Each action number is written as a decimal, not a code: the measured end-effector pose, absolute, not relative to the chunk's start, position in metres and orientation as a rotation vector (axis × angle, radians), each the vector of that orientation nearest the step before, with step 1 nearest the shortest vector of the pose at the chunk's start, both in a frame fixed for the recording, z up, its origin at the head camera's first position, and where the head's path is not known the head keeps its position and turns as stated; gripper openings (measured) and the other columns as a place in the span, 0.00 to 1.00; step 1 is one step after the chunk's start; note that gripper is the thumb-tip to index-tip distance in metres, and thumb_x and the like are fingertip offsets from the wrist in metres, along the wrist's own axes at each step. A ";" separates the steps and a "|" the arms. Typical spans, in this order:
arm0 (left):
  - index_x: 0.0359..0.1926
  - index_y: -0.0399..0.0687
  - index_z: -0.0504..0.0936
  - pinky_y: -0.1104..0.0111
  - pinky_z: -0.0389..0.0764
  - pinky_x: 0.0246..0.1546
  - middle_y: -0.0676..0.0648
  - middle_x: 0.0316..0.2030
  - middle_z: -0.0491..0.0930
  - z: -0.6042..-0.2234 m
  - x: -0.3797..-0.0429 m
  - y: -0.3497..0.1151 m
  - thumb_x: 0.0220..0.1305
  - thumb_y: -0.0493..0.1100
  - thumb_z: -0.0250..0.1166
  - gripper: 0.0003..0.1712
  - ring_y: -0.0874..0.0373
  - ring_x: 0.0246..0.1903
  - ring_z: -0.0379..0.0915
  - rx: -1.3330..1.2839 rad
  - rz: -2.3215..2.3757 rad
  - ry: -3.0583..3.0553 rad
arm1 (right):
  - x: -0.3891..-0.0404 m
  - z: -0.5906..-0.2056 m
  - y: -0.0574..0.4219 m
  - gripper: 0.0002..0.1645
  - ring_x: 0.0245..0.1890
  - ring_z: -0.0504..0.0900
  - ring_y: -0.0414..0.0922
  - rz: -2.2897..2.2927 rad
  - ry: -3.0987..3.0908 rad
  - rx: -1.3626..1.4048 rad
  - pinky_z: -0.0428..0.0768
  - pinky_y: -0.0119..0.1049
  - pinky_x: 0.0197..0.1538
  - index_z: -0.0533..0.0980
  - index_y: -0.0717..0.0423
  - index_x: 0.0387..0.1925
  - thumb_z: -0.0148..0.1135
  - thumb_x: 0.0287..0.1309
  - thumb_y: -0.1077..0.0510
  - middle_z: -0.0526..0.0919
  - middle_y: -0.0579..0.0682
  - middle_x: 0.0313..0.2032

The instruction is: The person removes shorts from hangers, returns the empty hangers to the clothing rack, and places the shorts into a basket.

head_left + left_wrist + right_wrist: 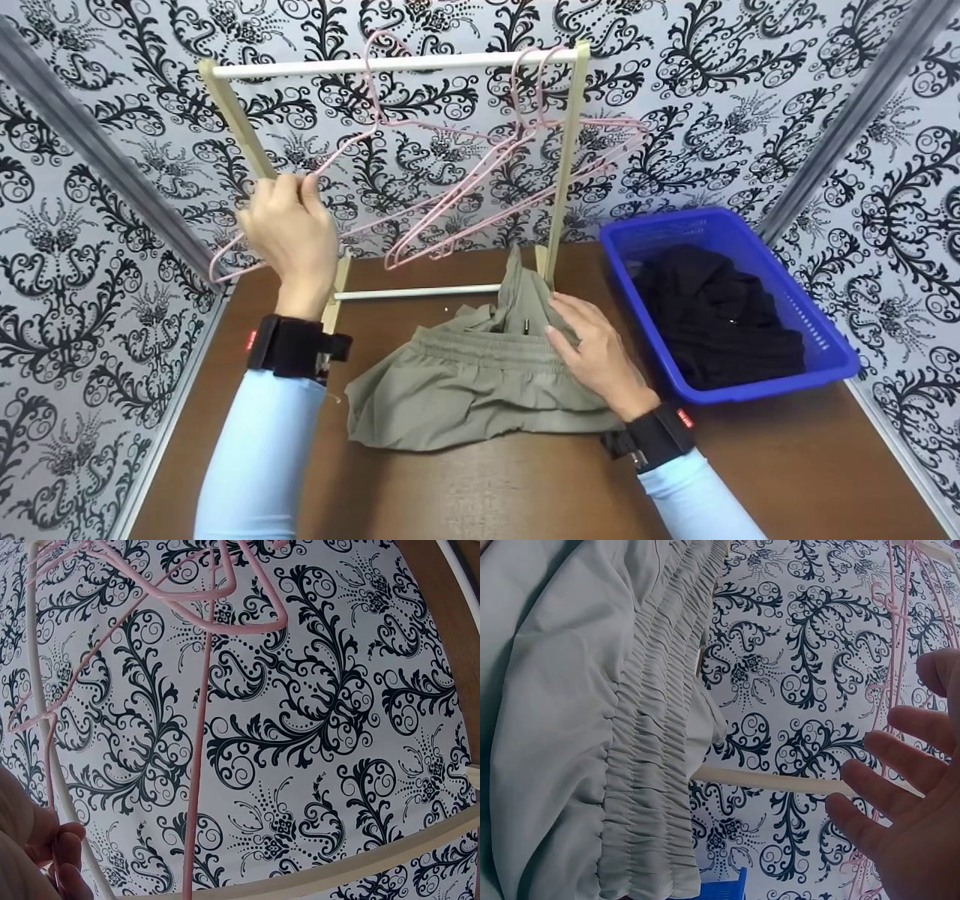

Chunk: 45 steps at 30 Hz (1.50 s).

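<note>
A pink hanger (pixel 352 150) hangs by its hook from the rack's white top bar. My left hand (pixel 292 225) pinches its sloping left arm; in the left wrist view the fingers (pixel 69 851) curl round the pink rod. Below, a grey-green elastic-waisted garment (pixel 465 390) lies crumpled on the table, its gathered waistband facing the rack. Over its right part hovers my right hand (pixel 596 349), fingers spread and holding nothing. In the right wrist view that hand (pixel 907 795) is apart from the waistband (pixel 649 765).
Two more pink hangers (pixel 450 199) hang at the right end of the rack (pixel 397 64). On the right stands a blue basket (pixel 757 391) with dark clothing (pixel 712 322) inside. Patterned walls enclose the brown table (pixel 465 487) at the back and sides.
</note>
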<state>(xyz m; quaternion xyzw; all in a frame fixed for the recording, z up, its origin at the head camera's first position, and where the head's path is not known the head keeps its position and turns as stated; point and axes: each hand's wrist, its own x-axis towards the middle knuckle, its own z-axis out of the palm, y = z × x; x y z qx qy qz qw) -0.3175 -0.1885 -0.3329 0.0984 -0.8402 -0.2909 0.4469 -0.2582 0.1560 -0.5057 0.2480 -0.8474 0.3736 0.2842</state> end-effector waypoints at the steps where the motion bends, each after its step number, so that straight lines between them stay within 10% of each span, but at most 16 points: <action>1: 0.40 0.35 0.85 0.54 0.63 0.50 0.38 0.39 0.83 -0.333 -0.318 -0.188 0.75 0.48 0.60 0.18 0.44 0.39 0.74 0.245 -0.719 -2.080 | -0.258 -0.506 0.156 0.24 0.60 0.79 0.62 0.997 -2.269 0.664 0.76 0.56 0.61 0.80 0.70 0.58 0.69 0.61 0.64 0.82 0.63 0.59; 45: 0.49 0.34 0.82 0.50 0.66 0.56 0.36 0.45 0.84 -0.369 -0.322 -0.183 0.73 0.38 0.60 0.11 0.41 0.46 0.77 0.103 -0.722 -2.118 | -0.253 -0.500 0.159 0.26 0.63 0.76 0.66 0.978 -2.470 0.751 0.72 0.61 0.65 0.78 0.70 0.60 0.68 0.63 0.61 0.77 0.68 0.63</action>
